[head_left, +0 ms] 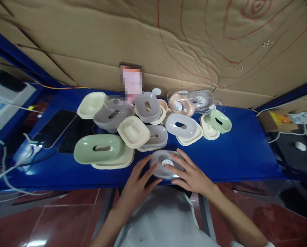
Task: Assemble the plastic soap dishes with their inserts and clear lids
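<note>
A grey oval soap dish with a clear lid and a round white sticker lies near the table's front edge. My left hand grips its left end, fingers along the rim and thumb at the near side. From the right, my right hand holds the other end, its fingers spread over the lid by the sticker. Just beyond are a cream dish part and a grey slotted tray on a cream base. A green slotted tray sits left of my hands on another cream piece.
Loose dish parts spread along the back of the blue table. Lidded peach and grey dishes stand at the back right. Dark phones and white cables lie left. A cardboard wall rises behind; a small box is right.
</note>
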The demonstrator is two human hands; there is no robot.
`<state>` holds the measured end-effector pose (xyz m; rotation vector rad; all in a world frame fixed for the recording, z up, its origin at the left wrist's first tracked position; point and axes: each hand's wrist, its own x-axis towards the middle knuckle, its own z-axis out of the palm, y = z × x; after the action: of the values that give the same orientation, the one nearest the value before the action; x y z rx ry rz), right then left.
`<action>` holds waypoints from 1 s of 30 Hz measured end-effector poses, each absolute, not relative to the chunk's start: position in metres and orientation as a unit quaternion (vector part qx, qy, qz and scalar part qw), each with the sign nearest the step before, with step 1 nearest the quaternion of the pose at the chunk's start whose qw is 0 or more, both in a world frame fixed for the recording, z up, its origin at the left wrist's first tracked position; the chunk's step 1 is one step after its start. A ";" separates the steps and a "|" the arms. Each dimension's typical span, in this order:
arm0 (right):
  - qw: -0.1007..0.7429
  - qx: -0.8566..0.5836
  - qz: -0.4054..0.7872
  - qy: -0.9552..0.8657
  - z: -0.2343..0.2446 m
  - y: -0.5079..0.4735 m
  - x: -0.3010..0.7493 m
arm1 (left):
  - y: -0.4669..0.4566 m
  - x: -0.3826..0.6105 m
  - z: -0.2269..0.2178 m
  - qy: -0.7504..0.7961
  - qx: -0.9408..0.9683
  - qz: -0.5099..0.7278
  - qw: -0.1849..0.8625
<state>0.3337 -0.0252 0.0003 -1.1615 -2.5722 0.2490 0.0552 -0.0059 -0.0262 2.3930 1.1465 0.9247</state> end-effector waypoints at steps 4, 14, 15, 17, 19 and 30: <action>0.159 -0.394 0.086 -0.901 0.000 -0.019 0.344 | -0.006 0.057 -0.027 0.393 0.843 0.317 0.187; 0.164 -0.400 0.046 -0.900 -0.001 -0.034 0.342 | -0.002 0.055 -0.027 0.361 0.850 0.320 0.210; 0.167 -0.399 0.046 -0.900 0.000 -0.036 0.341 | -0.001 0.055 -0.026 0.359 0.851 0.319 0.215; 0.175 -0.396 0.045 -0.900 0.001 -0.036 0.341 | 0.000 0.055 -0.024 0.354 0.850 0.316 0.229; 0.188 -0.386 0.046 -0.902 0.001 -0.036 0.341 | 0.002 0.055 -0.022 0.349 0.849 0.316 0.241; 0.233 -0.368 0.037 -0.899 -0.005 -0.036 0.341 | 0.004 0.055 -0.031 0.353 0.849 0.314 0.238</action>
<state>0.3409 -0.0358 -0.0048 -1.0123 -2.4705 0.1020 0.0547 0.0041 -0.0307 2.3249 0.9680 0.8600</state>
